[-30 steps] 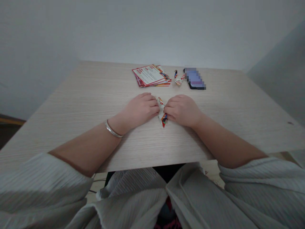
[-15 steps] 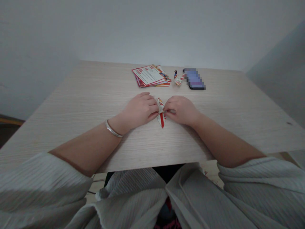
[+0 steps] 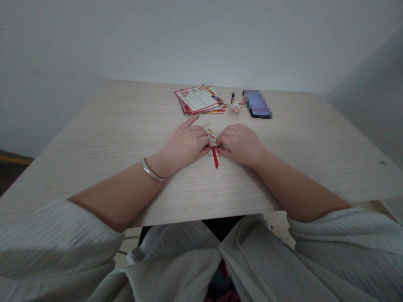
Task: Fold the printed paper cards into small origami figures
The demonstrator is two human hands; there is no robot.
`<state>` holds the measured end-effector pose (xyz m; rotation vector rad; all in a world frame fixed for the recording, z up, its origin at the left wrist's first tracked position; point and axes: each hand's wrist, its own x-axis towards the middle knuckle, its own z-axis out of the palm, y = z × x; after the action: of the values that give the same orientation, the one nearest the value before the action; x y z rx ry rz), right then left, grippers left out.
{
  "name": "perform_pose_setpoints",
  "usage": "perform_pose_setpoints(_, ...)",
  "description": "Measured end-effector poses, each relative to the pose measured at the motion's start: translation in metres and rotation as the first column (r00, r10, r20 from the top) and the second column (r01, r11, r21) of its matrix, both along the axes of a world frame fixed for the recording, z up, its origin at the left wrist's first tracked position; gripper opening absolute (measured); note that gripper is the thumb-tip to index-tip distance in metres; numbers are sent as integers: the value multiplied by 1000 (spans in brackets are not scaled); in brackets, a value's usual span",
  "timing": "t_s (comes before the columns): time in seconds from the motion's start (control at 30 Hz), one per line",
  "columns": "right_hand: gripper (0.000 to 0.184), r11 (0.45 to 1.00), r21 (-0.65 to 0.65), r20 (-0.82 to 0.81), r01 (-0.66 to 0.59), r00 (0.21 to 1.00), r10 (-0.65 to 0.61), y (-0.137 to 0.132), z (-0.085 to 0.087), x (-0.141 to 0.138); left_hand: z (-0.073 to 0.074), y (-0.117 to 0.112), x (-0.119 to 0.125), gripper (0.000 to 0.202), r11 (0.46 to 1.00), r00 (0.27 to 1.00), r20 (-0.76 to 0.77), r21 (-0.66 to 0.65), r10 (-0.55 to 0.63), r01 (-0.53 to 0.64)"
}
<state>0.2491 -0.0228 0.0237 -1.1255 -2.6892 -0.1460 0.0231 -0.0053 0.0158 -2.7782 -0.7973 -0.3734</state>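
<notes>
A small folded paper piece [image 3: 214,154], white with red and coloured print, lies on the light wooden table [image 3: 119,126] between my two hands. My left hand [image 3: 185,144], with a silver bangle on its wrist, pinches the paper's left side; its forefinger points outward. My right hand [image 3: 241,144] has curled fingers that pinch the paper's right side. Most of the folded piece is hidden by my fingers; only its top tip and its red lower point show.
At the table's far side lie a stack of red-and-white printed sheets [image 3: 199,100], a second small folded paper figure [image 3: 235,105] and a dark phone [image 3: 257,104]. A white wall stands behind the table. The table's near edge runs just below my forearms.
The folded paper has been turned or refolded, so a red stripe shows at its lower point instead of mixed colours. My left forefinger has lifted and stretched out. Both hands stayed in place.
</notes>
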Motion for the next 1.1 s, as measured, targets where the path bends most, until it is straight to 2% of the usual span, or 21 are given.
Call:
perform_pose_setpoints(0.1,17,999,30,31,-26,999,25,3,-2,-3,3,-4,1,20,999,999,-11,-9,38,-38)
perform_pose_setpoints(0.23,22,1000,29,20,-8,1000,8,6,-9,-7,4,-8,2,18,995,995,60,-63,83,-79)
perform_pose_setpoints(0.4,25,998,-5,-94,59,994,-59,7,-20,-9,-7,-2,3,17,972,966,197,-195,168,-129)
perform_pose_setpoints(0.53,19,993,-92,-162,80,982,-95,12,-23,-6,-13,0,2,18,930,935,268,-343,233,-134)
perform_pose_setpoints(0.73,23,962,-196,-260,191,936,-239,15,-22,-5,-4,-4,4,29,842,907,245,-508,344,-182)
perform_pose_setpoints(0.87,22,942,-224,-294,251,904,-311,13,-20,-10,-2,-4,6,29,815,888,251,-544,384,-199)
perform_pose_setpoints(1.1,14,930,-217,-230,297,910,-345,13,-17,-14,-4,-3,8,22,816,878,251,-533,407,-226)
